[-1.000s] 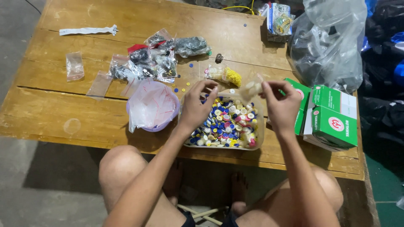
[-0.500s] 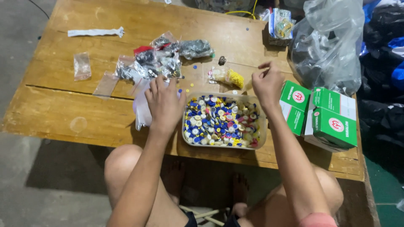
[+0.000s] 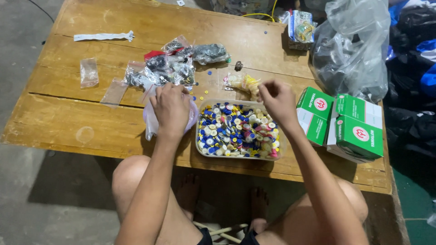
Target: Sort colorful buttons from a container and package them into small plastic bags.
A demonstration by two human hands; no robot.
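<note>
Our left hand (image 3: 171, 109) presses flat on the pale plastic bag (image 3: 152, 123), steadying it; our right hand (image 3: 277, 100) pinches something small above the button tray (image 3: 198, 146).

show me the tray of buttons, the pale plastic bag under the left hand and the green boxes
tray of buttons (image 3: 198, 144), head view, on its clear left wall
pale plastic bag (image 3: 150, 121), head view, on the part showing left of the left hand
green boxes (image 3: 359, 136), head view, on the top face of the nearest box
</note>
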